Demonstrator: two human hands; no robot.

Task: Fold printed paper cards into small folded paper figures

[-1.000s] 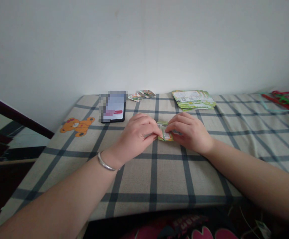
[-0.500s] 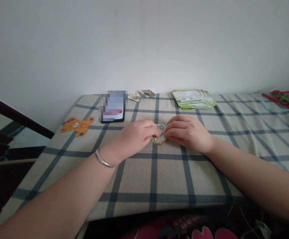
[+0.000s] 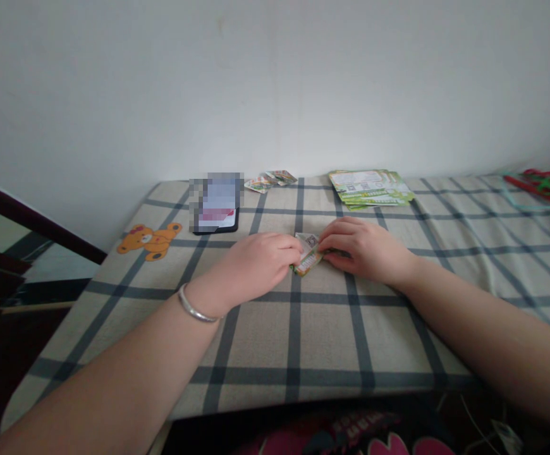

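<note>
Between my hands, low over the checked cloth, is a small piece of green-and-white printed paper [image 3: 308, 257] with a square code on it; it looks folded. My left hand [image 3: 268, 262], a silver bangle on its wrist, grips the paper's left edge with closed fingers. On the other side, my right hand [image 3: 363, 248] pinches the right edge between thumb and fingers. The fingers cover both ends of the paper. Behind my right hand, a fanned stack of green printed sheets [image 3: 372, 188] lies close to the wall.
A phone [image 3: 218, 205], partly blurred out, lies at the back left, beside small folded paper pieces [image 3: 271, 181]. An orange bear cutout [image 3: 149, 241] rests near the left edge of the checked tablecloth [image 3: 256, 341]. Red and green strips [image 3: 547, 186] are heaped at the far right.
My right hand has shifted slightly right and its thumb shows more clearly. More of the printed paper is visible between my hands. Both hands keep their hold.
</note>
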